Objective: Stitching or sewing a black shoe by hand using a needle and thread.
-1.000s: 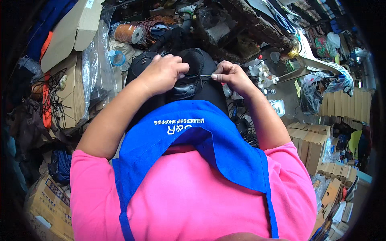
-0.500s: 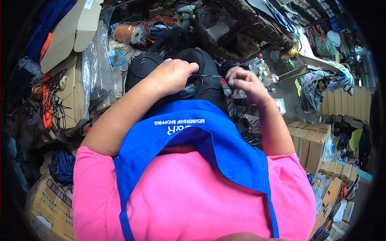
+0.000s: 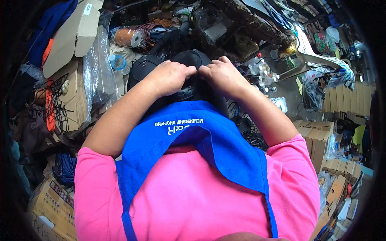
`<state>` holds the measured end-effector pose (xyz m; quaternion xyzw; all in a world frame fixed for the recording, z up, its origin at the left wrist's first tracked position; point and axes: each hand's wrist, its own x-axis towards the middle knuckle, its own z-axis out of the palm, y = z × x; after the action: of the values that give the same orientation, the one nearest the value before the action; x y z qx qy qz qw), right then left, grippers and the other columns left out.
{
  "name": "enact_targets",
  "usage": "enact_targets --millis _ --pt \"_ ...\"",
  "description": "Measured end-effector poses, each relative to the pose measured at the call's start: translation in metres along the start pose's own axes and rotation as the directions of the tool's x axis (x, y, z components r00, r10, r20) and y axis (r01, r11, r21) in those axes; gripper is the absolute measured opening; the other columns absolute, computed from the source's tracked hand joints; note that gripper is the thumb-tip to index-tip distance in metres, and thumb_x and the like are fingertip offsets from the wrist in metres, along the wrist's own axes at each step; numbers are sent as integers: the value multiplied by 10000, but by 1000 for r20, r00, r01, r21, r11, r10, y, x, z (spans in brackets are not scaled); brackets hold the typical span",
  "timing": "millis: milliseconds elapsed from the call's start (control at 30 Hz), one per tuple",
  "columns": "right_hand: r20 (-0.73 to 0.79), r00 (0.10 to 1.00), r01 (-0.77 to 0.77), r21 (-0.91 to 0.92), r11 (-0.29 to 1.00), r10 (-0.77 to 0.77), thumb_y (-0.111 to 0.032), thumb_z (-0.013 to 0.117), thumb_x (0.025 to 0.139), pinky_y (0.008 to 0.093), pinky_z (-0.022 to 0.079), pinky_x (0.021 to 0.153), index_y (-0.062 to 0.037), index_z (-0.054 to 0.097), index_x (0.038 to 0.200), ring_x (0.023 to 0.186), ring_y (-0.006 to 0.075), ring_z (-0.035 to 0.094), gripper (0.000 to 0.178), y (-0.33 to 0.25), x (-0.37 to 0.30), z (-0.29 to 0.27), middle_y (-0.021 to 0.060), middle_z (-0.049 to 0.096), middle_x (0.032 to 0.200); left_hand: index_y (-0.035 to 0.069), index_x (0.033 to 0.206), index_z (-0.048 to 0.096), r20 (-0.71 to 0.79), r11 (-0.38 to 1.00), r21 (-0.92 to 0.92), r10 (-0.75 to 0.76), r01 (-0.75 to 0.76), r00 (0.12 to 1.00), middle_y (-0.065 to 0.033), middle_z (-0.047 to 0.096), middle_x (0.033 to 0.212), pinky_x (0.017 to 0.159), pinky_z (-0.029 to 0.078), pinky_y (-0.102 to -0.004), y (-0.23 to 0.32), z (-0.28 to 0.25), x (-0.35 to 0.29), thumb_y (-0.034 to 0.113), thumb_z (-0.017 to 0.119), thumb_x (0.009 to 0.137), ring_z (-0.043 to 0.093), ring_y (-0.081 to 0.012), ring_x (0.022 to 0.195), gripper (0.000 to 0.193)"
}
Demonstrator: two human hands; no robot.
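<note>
A black item with a stitched edge [image 3: 185,94], perhaps a shoe, lies in my lap just beyond the blue apron [image 3: 177,112]. My left hand [image 3: 171,77] lies over its left side, with thumb and fingers pinched together at its upper part. From the right, my right hand [image 3: 225,77] meets the left, thumb and forefinger pinched, the other fingers curled. The fingertips of both hands almost touch. What lies between them is hidden, and no metal shaft shows now.
Cardboard [image 3: 66,90] and clear plastic sheeting [image 3: 96,72] stand at left. An orange spool [image 3: 124,37] and a blue-rimmed plastic bottle [image 3: 117,61] lie beyond my lap. Several small bottles [image 3: 263,72] stand on the right, with stacked cardboard boxes [image 3: 315,138] nearer.
My right hand has moved left to meet my left hand. The thin, needle-like metal shaft that stretched between the hands is out of sight. My left hand has hardly moved.
</note>
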<state>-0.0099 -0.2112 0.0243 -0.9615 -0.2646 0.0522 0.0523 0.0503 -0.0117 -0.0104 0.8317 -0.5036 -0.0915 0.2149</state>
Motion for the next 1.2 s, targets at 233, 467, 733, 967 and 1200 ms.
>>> enact_targets --millis 233,467,733,967,1200 --pt "-72 995 79 76 994 -74 -166 555 809 391 391 813 -137 580 873 847 252 599 74 13 -3 11 65 634 790 74 877 495 6 1000 4 -4 3 1000 -139 598 776 676 457 -457 1 -12 -18 73 511 789 597 -347 801 89" --pt "-206 975 -70 82 994 86 -223 619 812 417 372 888 -107 605 937 967 261 564 172 23 -23 9 79 594 915 77 878 504 -58 993 115 -28 35 998 -113 622 821 740 450 -452 4 -3 -12 63 502 792 596 -323 866 88" --pt "-59 998 29 82 996 -24 -197 566 826 406 379 839 -116 586 874 877 250 600 96 15 -5 8 67 620 808 71 883 500 -19 997 67 -41 42 999 -127 621 804 701 460 -464 3 -1 -1 84 505 790 608 -334 830 95" --pt "-5 998 63 117 991 -63 -150 562 824 401 378 848 -139 573 883 815 262 617 61 38 -8 17 62 630 756 84 903 503 -14 988 139 -60 62 998 -101 614 827 762 437 -428 -13 -11 -40 55 501 762 604 -299 872 144" --pt "191 819 -308 942 133 542 -186 678 843 265 443 690 -31 636 858 742 81 553 161 84 -42 10 -14 595 753 22 826 610 -191 696 -653 -533 298 824 -34 635 775 637 439 -257 -31 -63 -95 85 631 846 570 -120 687 69"
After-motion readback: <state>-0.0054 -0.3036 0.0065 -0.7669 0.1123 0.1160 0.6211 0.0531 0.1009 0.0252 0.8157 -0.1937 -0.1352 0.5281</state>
